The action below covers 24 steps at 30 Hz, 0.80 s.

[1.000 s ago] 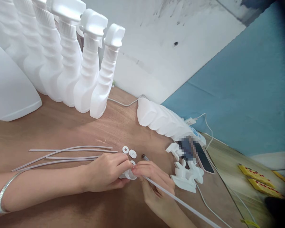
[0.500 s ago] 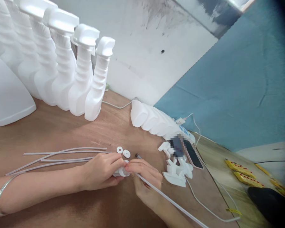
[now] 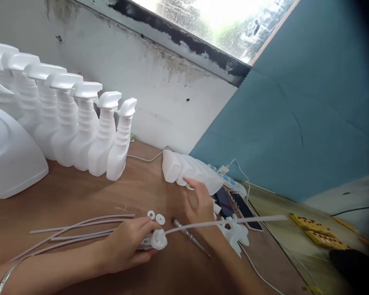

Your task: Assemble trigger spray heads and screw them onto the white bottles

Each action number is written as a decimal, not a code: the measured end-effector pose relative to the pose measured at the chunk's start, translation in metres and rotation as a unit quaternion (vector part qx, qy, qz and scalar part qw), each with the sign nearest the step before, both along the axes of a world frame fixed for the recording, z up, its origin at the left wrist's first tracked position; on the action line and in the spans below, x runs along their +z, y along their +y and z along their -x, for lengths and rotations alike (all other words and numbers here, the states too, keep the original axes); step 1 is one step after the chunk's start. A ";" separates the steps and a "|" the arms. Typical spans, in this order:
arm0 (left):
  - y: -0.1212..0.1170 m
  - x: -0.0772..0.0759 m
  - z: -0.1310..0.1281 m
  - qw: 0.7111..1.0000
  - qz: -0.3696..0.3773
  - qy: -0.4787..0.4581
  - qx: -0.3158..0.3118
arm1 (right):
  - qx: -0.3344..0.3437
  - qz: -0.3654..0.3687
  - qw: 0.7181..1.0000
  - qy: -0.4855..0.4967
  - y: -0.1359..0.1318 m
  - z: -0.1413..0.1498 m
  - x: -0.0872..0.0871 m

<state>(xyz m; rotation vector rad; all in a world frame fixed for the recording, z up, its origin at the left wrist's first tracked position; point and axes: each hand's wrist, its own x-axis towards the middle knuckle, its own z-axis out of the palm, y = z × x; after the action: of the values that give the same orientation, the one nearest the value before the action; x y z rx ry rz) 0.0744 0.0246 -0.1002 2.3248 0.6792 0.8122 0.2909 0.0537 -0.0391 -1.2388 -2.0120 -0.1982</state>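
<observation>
My left hand (image 3: 130,243) is closed around a white spray pump head (image 3: 159,240), whose round collar faces right. A long thin dip tube (image 3: 209,223) sticks out from it to the right, crossing in front of my right wrist. My right hand (image 3: 200,205) is reaching toward a row of white bottles (image 3: 192,170) lying on their sides at the back. Its fingers are spread, with a fingertip at the bottles' near edge; I cannot tell whether it touches them. Two white washers (image 3: 160,219) lie just beyond my left hand, and a screwdriver (image 3: 190,237) rests between the hands.
Several loose tubes (image 3: 80,224) lie at the left of the wooden table (image 3: 110,196). White spray bottles (image 3: 119,147) stand in a row behind, beside a large white container (image 3: 12,159). White plastic covers (image 3: 235,234), a phone (image 3: 246,211) and a cable are at the right.
My right hand has let go of the tube and moved up and away to the lying bottles, uncovering the screwdriver. The view has tilted upward. My left hand keeps its hold.
</observation>
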 end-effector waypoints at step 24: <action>-0.001 0.003 0.001 0.999 -0.032 -0.015 -0.003 | -0.139 -0.051 0.988 -0.046 0.086 0.041 -0.008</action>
<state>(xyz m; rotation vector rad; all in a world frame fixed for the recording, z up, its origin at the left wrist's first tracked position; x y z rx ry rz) 0.0737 0.0241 -0.0973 2.3663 0.6407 0.8768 0.2498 0.1398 -0.0473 -1.4646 -1.8723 -0.4957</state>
